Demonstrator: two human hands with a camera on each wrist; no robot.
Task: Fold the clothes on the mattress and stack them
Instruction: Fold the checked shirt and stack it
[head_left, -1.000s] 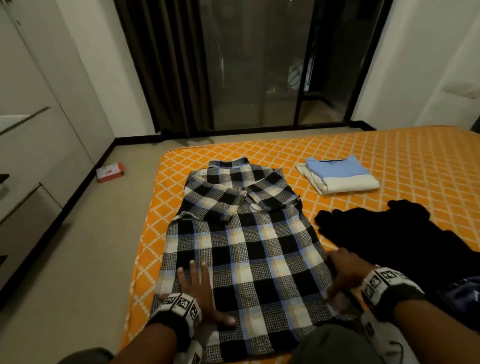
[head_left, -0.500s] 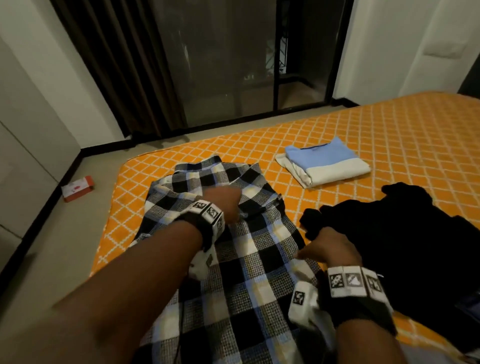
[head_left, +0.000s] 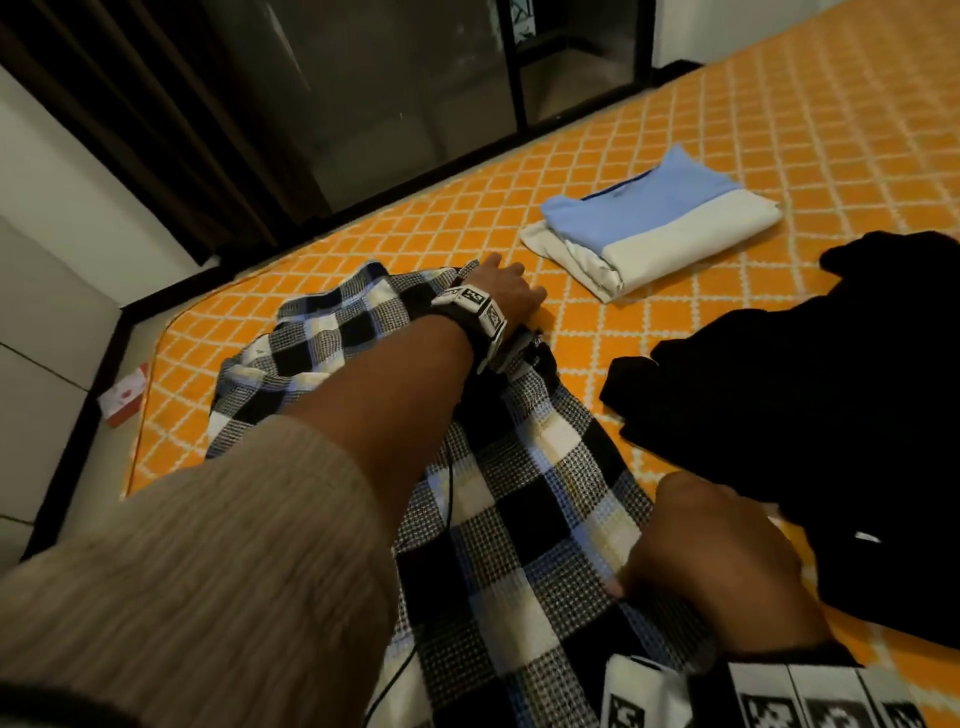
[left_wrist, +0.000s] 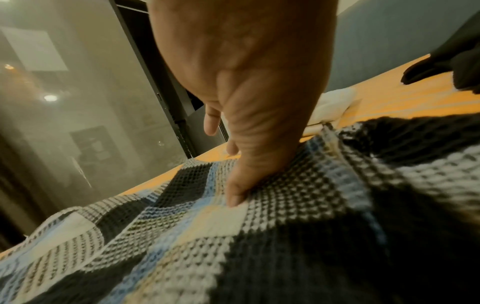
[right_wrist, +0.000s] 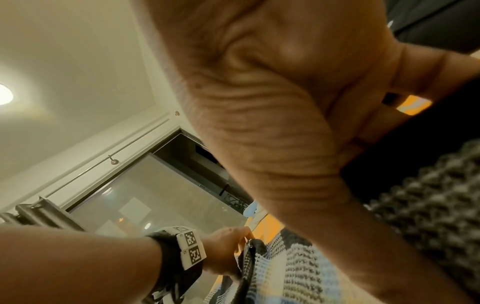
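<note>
The checked shirt (head_left: 524, 499) runs lengthwise away across the mattress (head_left: 857, 104), collar end far. Left hand (head_left: 506, 291) pinches that far edge; right hand (head_left: 717, 566) grips the near side.

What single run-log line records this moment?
step: folding plaid shirt | left hand: grips far edge | right hand: holds near edge | folded stack: beyond | black garment: unfolded

Black-white-blue checked shirt (head_left: 519, 499) — orange, white-latticed mattress (head_left: 779, 119) — seemingly plain black garment (head_left: 831, 395).
</note>
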